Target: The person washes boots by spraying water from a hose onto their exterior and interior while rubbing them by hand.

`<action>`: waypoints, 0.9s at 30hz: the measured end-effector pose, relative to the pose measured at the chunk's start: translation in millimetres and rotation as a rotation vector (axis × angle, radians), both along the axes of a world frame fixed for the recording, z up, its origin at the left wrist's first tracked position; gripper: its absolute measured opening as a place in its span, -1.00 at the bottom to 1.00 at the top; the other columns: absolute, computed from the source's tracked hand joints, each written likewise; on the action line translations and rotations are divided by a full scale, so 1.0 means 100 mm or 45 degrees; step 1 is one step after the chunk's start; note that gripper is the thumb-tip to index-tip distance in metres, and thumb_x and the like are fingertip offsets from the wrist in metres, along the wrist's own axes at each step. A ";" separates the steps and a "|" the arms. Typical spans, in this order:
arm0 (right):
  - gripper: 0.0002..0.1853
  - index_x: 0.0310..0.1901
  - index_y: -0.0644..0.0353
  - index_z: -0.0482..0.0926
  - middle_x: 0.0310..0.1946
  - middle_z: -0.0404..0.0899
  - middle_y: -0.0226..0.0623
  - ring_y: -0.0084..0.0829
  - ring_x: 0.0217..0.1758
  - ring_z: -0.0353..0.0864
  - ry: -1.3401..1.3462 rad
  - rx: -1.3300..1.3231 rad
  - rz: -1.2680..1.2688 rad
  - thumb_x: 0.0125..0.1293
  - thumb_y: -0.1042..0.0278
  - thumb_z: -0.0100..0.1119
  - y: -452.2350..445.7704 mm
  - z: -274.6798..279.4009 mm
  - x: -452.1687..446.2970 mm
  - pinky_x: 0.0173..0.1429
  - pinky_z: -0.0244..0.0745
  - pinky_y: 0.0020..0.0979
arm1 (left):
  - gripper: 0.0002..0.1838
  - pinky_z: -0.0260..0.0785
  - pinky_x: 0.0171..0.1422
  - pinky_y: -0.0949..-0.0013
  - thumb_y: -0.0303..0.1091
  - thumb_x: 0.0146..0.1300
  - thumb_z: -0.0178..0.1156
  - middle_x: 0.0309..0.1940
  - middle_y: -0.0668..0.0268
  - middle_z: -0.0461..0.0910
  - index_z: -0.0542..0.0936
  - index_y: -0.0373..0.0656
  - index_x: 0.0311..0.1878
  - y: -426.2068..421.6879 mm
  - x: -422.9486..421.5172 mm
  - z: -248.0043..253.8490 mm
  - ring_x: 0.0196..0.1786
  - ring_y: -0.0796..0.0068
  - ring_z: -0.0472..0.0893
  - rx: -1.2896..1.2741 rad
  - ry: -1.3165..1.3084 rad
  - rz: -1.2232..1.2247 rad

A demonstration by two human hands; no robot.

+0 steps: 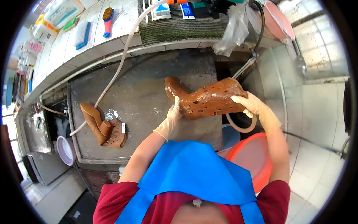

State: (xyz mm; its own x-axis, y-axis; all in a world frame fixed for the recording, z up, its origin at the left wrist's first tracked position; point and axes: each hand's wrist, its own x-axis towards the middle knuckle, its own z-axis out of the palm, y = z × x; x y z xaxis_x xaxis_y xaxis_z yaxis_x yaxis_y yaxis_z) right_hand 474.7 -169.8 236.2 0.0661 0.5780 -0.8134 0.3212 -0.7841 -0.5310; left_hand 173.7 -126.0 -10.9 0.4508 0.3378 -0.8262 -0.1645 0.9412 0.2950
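The work looks partway along; the held boot (pixel 214 99) is wet and in hand, while the other boot (pixel 93 119) lies unheld, well left of the grip; whether either is finished cannot be told; the right hand (pixel 254 104) is clamped on the held boot's upper end; the left hand (pixel 170 119) touches its ankle, closure unclear; the held boot spans between both hands, over the slab (pixel 134 78).

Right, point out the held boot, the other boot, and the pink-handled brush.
Held boot (pixel 213 99): head view, on its perforated shaft.
Other boot (pixel 96 121): head view, on its foot, between toe and heel.
Pink-handled brush (pixel 107 26): head view, on its handle.
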 end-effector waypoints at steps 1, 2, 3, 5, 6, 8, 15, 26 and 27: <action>-0.35 0.18 0.14 0.55 -0.51 0.43 -0.43 -0.58 -0.72 0.24 0.051 0.030 -0.048 0.26 -0.23 0.30 -0.07 -0.11 0.13 -0.74 0.05 -0.47 | -0.02 0.21 0.55 0.12 0.47 0.40 0.04 0.43 0.03 0.44 0.33 -0.26 0.52 -0.02 0.04 -0.08 0.41 0.10 0.45 0.107 0.077 -0.023; -0.36 0.18 0.14 0.55 -0.50 0.45 -0.43 -0.58 -0.73 0.24 0.053 0.013 -0.095 0.27 -0.22 0.30 -0.13 -0.16 0.22 -0.74 0.05 -0.48 | 0.01 0.26 0.52 0.20 0.48 0.37 0.10 0.37 0.01 0.50 0.34 -0.29 0.51 -0.02 0.06 -0.13 0.37 0.11 0.50 0.213 0.160 -0.050; -0.37 0.18 0.14 0.55 -0.50 0.47 -0.43 -0.58 -0.74 0.23 0.058 0.001 -0.148 0.29 -0.21 0.30 -0.19 -0.22 0.30 -0.73 0.05 -0.48 | 0.01 0.26 0.52 0.20 0.48 0.37 0.10 0.37 0.01 0.50 0.34 -0.29 0.51 0.02 0.06 -0.14 0.37 0.11 0.50 0.209 0.153 -0.034; -0.41 0.18 0.15 0.56 -0.46 0.52 -0.41 -0.57 -0.76 0.21 0.132 0.105 -0.231 0.33 -0.16 0.29 -0.37 -0.49 0.50 -0.74 0.02 -0.46 | 0.03 0.36 0.41 0.27 0.46 0.30 0.21 0.27 -0.02 0.59 0.39 -0.38 0.43 0.13 0.04 -0.11 0.26 0.11 0.59 0.539 0.298 -0.331; -0.43 0.16 0.13 0.57 -0.52 0.48 -0.43 -0.57 -0.76 0.22 0.115 0.078 -0.294 0.35 -0.17 0.27 -0.42 -0.56 0.53 -0.73 0.03 -0.46 | -0.09 0.46 0.31 0.28 0.33 0.27 0.36 0.17 -0.04 0.64 0.51 -0.44 0.25 0.20 0.05 0.21 0.20 0.11 0.62 0.618 0.414 -0.415; -0.45 0.14 0.12 0.57 -0.59 0.45 -0.46 -0.56 -0.76 0.24 0.099 0.044 -0.376 0.36 -0.17 0.26 -0.52 -0.71 0.59 -0.72 0.05 -0.46 | -0.14 0.48 0.28 0.25 0.29 0.23 0.42 0.09 -0.04 0.67 0.56 -0.45 0.16 0.11 0.28 0.02 0.17 0.12 0.64 0.649 0.541 -0.427; -0.35 0.10 0.09 0.58 -0.54 0.47 -0.43 -0.54 -0.75 0.23 0.135 0.060 -0.511 0.26 -0.33 0.29 -0.64 -1.16 0.76 -0.71 0.03 -0.42 | -0.16 0.57 0.15 0.15 0.22 0.08 0.57 0.02 -0.07 0.68 0.62 -0.48 0.04 0.31 0.53 -0.27 0.03 0.15 0.71 0.360 0.267 -0.450; -0.36 0.26 0.20 0.53 -0.31 0.66 -0.40 -0.66 -0.70 0.33 0.679 0.160 -0.646 0.33 -0.12 0.34 -0.73 -1.55 1.03 -0.68 0.11 -0.58 | -0.17 0.49 0.36 0.11 -0.13 0.13 0.61 0.31 0.19 0.59 0.43 -0.11 0.41 0.40 1.07 0.16 0.33 0.23 0.59 0.029 0.157 -0.469; -0.37 0.28 0.21 0.51 -0.28 0.68 -0.40 -0.67 -0.69 0.34 0.769 0.195 -0.664 0.34 -0.07 0.34 -0.73 -1.53 1.03 -0.67 0.12 -0.60 | -0.17 0.49 0.36 0.11 -0.13 0.13 0.61 0.31 0.19 0.59 0.43 -0.11 0.41 0.36 1.09 0.33 0.33 0.23 0.59 0.032 0.177 -0.491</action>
State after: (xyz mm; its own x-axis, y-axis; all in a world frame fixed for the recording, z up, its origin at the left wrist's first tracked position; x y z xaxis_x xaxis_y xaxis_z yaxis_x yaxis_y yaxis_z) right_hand 577.8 -242.6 83.5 -0.0673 0.7020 -0.7090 -0.4415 -0.6582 -0.6098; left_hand 282.4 -90.3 22.4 0.4329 0.1870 -0.8818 0.2420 0.9182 0.3135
